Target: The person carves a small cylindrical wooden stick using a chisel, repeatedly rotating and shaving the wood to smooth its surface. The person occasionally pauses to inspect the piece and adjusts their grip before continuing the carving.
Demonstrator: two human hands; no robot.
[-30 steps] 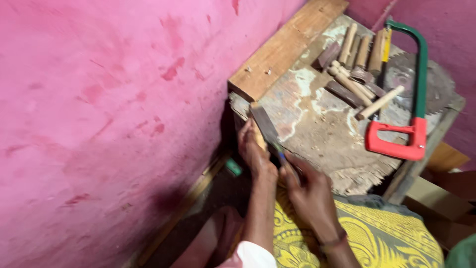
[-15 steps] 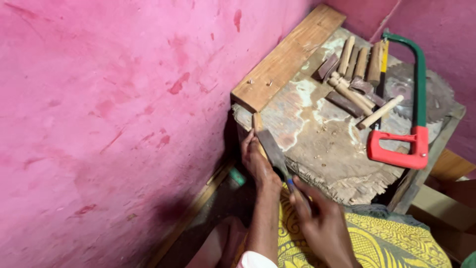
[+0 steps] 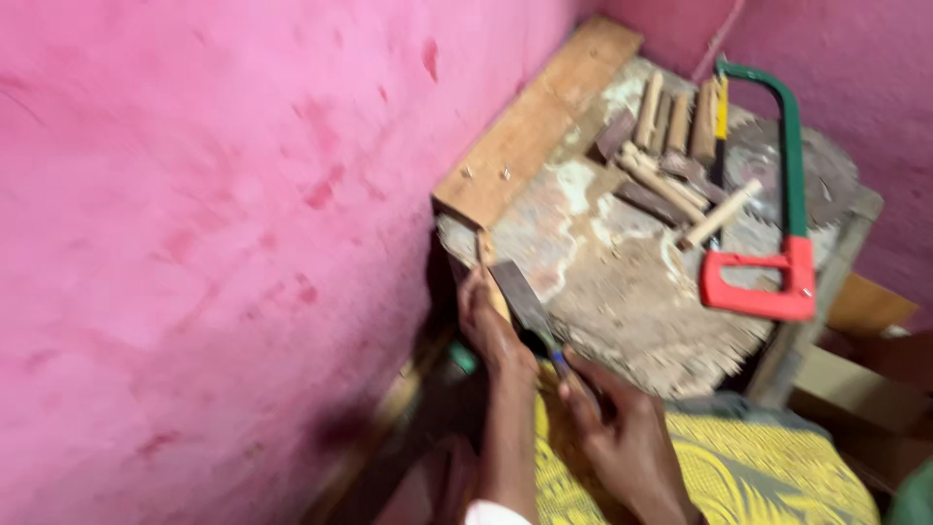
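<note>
A flat metal file (image 3: 522, 299) is gripped at its handle end by the right hand (image 3: 622, 437), while a small wood strip (image 3: 489, 272) is pinned by the left hand (image 3: 491, 326) at the near edge of the worn workbench (image 3: 622, 292). A hacksaw (image 3: 773, 224) is laid further back on the bench.

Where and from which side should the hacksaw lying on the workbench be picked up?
Probably by the red handle of the hacksaw, from the near edge of the workbench. The handle end lies flat, points toward the person and has nothing on it; wooden sticks crowd the blade side.
</note>
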